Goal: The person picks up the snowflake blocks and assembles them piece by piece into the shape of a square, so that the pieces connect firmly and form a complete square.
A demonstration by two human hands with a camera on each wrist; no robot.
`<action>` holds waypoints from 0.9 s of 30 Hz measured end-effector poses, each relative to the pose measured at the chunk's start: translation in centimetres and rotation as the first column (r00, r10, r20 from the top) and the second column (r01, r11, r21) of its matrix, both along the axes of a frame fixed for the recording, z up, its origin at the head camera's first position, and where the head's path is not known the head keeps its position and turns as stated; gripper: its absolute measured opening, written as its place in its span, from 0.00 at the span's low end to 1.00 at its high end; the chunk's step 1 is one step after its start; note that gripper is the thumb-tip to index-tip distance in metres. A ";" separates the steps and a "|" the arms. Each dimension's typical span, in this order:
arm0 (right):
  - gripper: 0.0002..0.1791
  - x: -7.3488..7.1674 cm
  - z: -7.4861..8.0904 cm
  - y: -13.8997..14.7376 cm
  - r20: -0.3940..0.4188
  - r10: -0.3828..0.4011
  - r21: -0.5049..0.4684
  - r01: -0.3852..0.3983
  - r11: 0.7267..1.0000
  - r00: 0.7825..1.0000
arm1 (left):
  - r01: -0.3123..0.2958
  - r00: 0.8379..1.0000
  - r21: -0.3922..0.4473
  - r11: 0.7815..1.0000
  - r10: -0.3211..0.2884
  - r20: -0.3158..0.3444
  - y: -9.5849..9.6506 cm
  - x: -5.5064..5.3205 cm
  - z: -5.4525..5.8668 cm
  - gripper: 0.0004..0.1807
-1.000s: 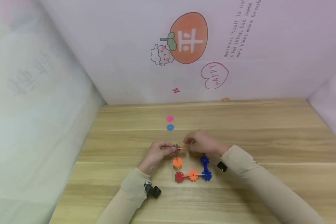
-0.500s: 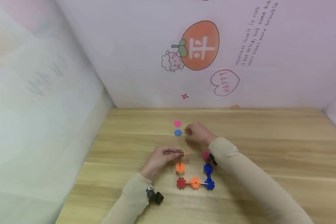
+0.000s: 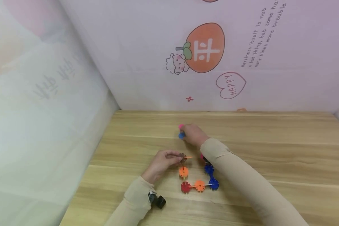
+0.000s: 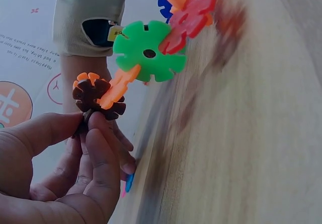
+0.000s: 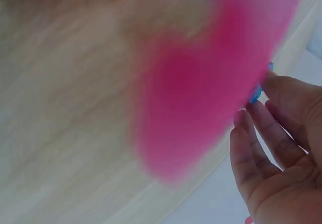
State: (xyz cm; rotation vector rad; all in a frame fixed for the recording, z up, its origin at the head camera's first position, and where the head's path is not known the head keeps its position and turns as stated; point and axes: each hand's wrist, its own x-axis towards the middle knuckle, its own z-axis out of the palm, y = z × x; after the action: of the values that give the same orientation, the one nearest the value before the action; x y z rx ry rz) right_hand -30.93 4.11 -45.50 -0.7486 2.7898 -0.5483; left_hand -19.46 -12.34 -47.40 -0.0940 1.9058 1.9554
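Observation:
My left hand [image 3: 165, 161] pinches a brown notched plastic disc [image 4: 95, 95] between thumb and fingertips. That disc belongs to a linked chain of interlocking discs, with an orange disc [image 3: 183, 172], a red disc [image 3: 185, 187] and dark blue discs [image 3: 213, 184] bending round in a U. A green disc [image 4: 146, 53] shows edge-linked in the left wrist view. Farther back, my right hand [image 3: 195, 134] holds a light blue disc [image 3: 182, 135] by its edge with thumb and fingers. The chain's pink end disc [image 5: 201, 98] looms blurred before the right wrist camera.
A loose pink disc [image 3: 181, 126] lies just behind the light blue one, partly covered by the right hand. The wooden table [image 3: 271, 150] meets a printed white wall sheet [image 3: 147, 47] at the back and another sheet on the left.
My right hand has moved from beside the chain's open end back and left to the light blue disc. The left hand still pinches the brown disc. The head view has shifted slightly.

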 end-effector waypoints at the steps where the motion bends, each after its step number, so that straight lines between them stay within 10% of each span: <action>1: 0.14 0.1 -0.1 0.2 0.000 0.004 -0.004 -0.004 1.000 1.000 | 0.002 1.000 0.000 1.000 -0.002 0.000 0.0 0.0 0.0 0.12; 13: 0.06 2.5 0.2 5.7 0.192 -0.003 -0.226 0.047 0.973 0.981 | 0.012 0.999 -0.027 1.000 -0.011 0.035 -0.2 -0.3 -0.2 0.12; 20: 0.14 4.7 1.4 8.7 0.489 0.006 -0.415 0.227 0.881 0.872 | 0.011 1.000 -0.031 0.999 -0.010 0.029 0.0 -0.8 0.0 0.13; 27: 0.15 6.7 1.9 9.5 0.611 0.017 -0.440 0.322 0.838 0.791 | 0.014 0.999 -0.022 1.000 -0.013 0.030 0.4 -0.7 -0.2 0.12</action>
State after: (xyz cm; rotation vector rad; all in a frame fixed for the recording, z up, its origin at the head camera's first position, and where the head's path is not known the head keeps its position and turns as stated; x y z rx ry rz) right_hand -24.27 13.64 -43.63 -0.3171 2.1101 -1.3584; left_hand -20.20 -11.95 -47.62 -0.1164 1.9047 1.9134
